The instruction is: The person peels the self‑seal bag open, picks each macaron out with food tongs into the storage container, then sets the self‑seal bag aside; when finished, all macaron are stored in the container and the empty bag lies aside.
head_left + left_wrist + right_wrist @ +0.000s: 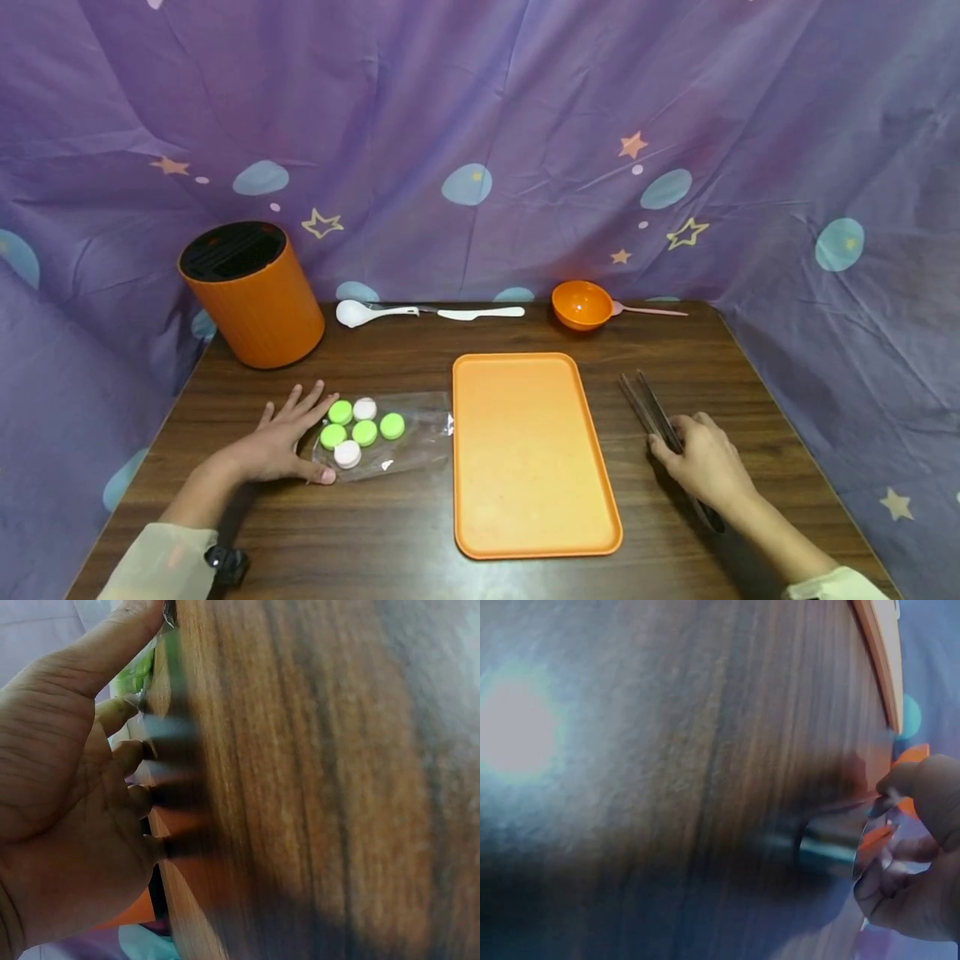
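Right hand (705, 462), at four o'clock of the orange tray (528, 450), curls around metal tongs (648, 404) lying flat. Left hand (281, 437), fingers spread, presses the clear bag of caps (375, 433) at nine o'clock. Tray bare; bag unopened, by appearance. Table edge (780, 400) close beside tongs; open room lies toward twelve o'clock.

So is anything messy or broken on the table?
Nothing looks spilled or broken. The green and white caps sit together in a clear bag by the left hand, the orange tray lies flat, and the right hand holds metal tongs.
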`<state>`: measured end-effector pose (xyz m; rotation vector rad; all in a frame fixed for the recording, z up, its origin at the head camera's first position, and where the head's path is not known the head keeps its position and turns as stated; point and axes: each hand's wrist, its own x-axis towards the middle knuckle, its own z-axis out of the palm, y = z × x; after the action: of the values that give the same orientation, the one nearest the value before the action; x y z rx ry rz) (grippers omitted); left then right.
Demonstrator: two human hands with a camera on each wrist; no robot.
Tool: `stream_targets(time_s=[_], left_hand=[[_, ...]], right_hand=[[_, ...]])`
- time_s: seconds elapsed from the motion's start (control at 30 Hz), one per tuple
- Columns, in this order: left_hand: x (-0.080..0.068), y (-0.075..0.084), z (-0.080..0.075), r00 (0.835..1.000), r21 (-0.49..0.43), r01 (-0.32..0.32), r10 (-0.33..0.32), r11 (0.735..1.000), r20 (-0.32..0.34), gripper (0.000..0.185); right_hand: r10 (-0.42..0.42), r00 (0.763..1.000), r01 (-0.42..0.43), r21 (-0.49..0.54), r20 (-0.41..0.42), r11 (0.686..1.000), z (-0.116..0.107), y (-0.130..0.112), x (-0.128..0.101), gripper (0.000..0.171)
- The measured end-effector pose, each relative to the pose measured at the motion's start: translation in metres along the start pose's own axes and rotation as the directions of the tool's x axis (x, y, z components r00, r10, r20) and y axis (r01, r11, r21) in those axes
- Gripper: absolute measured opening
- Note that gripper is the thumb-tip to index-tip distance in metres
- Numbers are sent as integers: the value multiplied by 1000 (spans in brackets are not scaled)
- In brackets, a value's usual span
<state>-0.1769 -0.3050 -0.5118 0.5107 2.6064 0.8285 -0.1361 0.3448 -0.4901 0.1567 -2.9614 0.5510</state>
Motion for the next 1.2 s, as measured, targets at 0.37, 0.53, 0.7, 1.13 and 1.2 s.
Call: stream_targets(time_s=[0.37, 0.53, 0.7, 1.13, 1.2], left_hand=[[-4, 14, -4, 1000, -70, -22, 23, 997, 7, 128], [-2, 7, -2, 1000, -60, -21, 22, 998, 13, 130], [-1, 5, -1, 999, -69, -28, 29, 997, 15, 131], [-1, 6, -2, 999, -55, -15, 17, 998, 28, 132], [-1, 7, -3, 999, -44, 4, -3, 999, 35, 132]], right_hand=[[-236, 953, 236, -27, -188, 971, -5, -22, 15, 48], [-291, 938, 275, -104, -190, 956, -8, -30, 23, 53], [-428, 876, 377, -238, -223, 895, -10, -34, 31, 59], [-603, 775, 545, -283, -191, 789, -10, -61, 53, 53], [-628, 761, 583, -252, -163, 772, -8, -67, 55, 51]])
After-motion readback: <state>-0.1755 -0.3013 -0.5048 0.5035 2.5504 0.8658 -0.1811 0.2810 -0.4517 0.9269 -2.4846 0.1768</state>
